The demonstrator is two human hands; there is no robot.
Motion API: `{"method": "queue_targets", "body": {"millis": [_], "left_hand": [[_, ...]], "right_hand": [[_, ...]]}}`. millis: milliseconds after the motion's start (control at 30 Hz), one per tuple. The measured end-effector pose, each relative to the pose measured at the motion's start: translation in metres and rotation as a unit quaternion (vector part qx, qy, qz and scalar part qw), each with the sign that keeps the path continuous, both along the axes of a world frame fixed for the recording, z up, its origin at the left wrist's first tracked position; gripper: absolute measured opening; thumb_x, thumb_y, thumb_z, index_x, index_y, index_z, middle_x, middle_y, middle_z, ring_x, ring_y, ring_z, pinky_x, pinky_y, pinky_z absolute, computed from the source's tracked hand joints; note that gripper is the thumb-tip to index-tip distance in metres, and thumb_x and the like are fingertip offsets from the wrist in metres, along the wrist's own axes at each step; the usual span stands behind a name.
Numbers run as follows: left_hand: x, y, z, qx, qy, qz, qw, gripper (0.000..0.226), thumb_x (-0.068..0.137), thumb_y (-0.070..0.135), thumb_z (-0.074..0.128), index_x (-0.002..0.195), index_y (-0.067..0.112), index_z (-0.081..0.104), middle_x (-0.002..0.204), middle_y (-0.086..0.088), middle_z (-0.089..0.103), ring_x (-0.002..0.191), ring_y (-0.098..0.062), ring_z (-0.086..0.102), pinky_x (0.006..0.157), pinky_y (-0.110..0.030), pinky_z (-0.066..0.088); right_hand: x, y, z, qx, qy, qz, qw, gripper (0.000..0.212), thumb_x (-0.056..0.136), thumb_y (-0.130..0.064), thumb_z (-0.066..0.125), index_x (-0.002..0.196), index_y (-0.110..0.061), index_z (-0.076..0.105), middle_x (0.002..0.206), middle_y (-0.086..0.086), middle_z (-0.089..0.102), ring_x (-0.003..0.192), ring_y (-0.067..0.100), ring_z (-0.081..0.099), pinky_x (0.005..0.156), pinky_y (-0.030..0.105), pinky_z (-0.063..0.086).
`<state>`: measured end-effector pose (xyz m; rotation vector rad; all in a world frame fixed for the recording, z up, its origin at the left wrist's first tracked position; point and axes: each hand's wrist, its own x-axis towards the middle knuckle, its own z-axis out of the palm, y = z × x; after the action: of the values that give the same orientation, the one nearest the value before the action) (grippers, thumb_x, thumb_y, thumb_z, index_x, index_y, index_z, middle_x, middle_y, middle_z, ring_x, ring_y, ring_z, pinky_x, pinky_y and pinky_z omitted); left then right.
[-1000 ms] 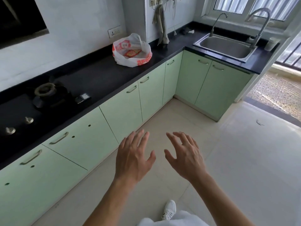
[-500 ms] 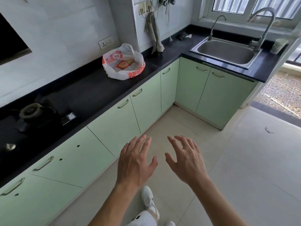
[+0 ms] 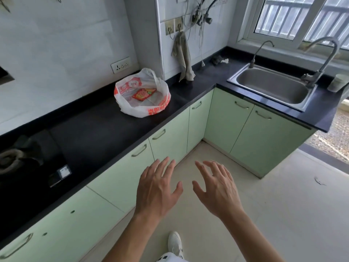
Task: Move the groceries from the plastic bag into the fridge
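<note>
A white plastic bag point(image 3: 128, 103) with orange print stands open on the black counter point(image 3: 98, 129), against the wall. Inside it lies a flat red and green packet point(image 3: 144, 93). My left hand point(image 3: 156, 188) and my right hand point(image 3: 217, 188) hover side by side over the floor in front of the green cabinets, well short of the bag. Both hands are empty with fingers spread. No fridge is in view.
A gas hob point(image 3: 20, 157) sits at the counter's left. A steel sink point(image 3: 272, 87) with two taps fills the corner run at right, a cup point(image 3: 338, 83) beside it. A grey cloth point(image 3: 184, 57) hangs on the wall. Pale tiled floor point(image 3: 283, 205) lies ahead.
The view has moved forward and toward the counter, so the bag looks closer and larger. Both hands stay open and held out in front.
</note>
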<state>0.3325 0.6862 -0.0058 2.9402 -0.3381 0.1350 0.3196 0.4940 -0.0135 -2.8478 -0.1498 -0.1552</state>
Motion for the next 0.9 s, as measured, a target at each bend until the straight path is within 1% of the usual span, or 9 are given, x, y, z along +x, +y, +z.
{"method": "queue_targets", "body": {"millis": [133,233,333,467,633,733,900], "left_hand": [[0.076,0.013,0.005,0.009,-0.014,0.005,1.000,0.065,0.086,0.059,0.040,0.137,0.022,0.056,0.140,-0.003,0.059,0.127,-0.026,0.057,0.098,-0.044,0.050],[0.114,0.023,0.004,0.008,-0.009,0.002,1.000,0.067,0.088,0.059,0.037,0.142,0.022,0.051,0.145,-0.002,0.054,0.133,-0.025,0.052,0.103,-0.045,0.048],[0.146,0.032,0.000,0.002,-0.010,0.012,1.000,0.067,0.089,0.059,0.036,0.145,0.024,0.047,0.148,0.000,0.051,0.137,-0.023,0.047,0.107,-0.043,0.044],[0.183,0.036,-0.004,-0.004,-0.001,0.021,1.000,0.066,0.089,0.059,0.035,0.143,0.023,0.048,0.147,0.001,0.052,0.135,-0.024,0.049,0.106,-0.043,0.046],[0.227,0.036,-0.016,-0.010,0.009,0.044,0.999,0.066,0.089,0.058,0.035,0.143,0.023,0.049,0.147,-0.001,0.052,0.135,-0.026,0.049,0.105,-0.046,0.048],[0.258,0.032,-0.022,-0.010,0.018,0.062,0.998,0.065,0.089,0.058,0.036,0.144,0.024,0.047,0.148,0.000,0.051,0.136,-0.025,0.048,0.107,-0.045,0.046],[0.310,0.020,-0.026,0.002,0.027,0.093,0.995,0.065,0.089,0.058,0.037,0.143,0.023,0.050,0.147,0.000,0.052,0.136,-0.024,0.049,0.107,-0.044,0.046]], "right_hand": [[0.076,0.014,0.007,-0.005,-0.012,-0.001,1.000,0.063,0.091,-0.058,0.043,0.143,-0.022,0.050,0.134,0.006,0.062,0.127,0.028,0.057,0.108,0.045,0.047],[0.115,0.023,0.005,0.000,-0.012,0.001,1.000,0.062,0.092,-0.057,0.044,0.144,-0.023,0.049,0.136,0.006,0.061,0.129,0.028,0.056,0.109,0.046,0.047],[0.145,0.031,0.003,0.001,-0.008,0.006,1.000,0.062,0.092,-0.056,0.043,0.144,-0.023,0.048,0.135,0.006,0.061,0.129,0.029,0.056,0.108,0.047,0.048],[0.186,0.036,-0.001,0.002,-0.002,0.017,1.000,0.062,0.092,-0.056,0.043,0.144,-0.024,0.048,0.137,0.006,0.060,0.130,0.029,0.056,0.107,0.048,0.048],[0.242,0.035,-0.010,-0.001,0.007,0.040,0.999,0.062,0.092,-0.054,0.046,0.146,-0.023,0.046,0.139,0.008,0.060,0.132,0.029,0.054,0.109,0.048,0.047],[0.282,0.030,-0.017,-0.001,0.005,0.062,0.998,0.061,0.093,-0.053,0.046,0.145,-0.022,0.048,0.138,0.009,0.060,0.131,0.030,0.055,0.109,0.049,0.047],[0.355,0.018,-0.024,0.012,-0.011,0.092,0.996,0.059,0.092,-0.046,0.060,0.143,-0.019,0.050,0.134,0.011,0.062,0.126,0.032,0.058,0.105,0.049,0.049]]}}
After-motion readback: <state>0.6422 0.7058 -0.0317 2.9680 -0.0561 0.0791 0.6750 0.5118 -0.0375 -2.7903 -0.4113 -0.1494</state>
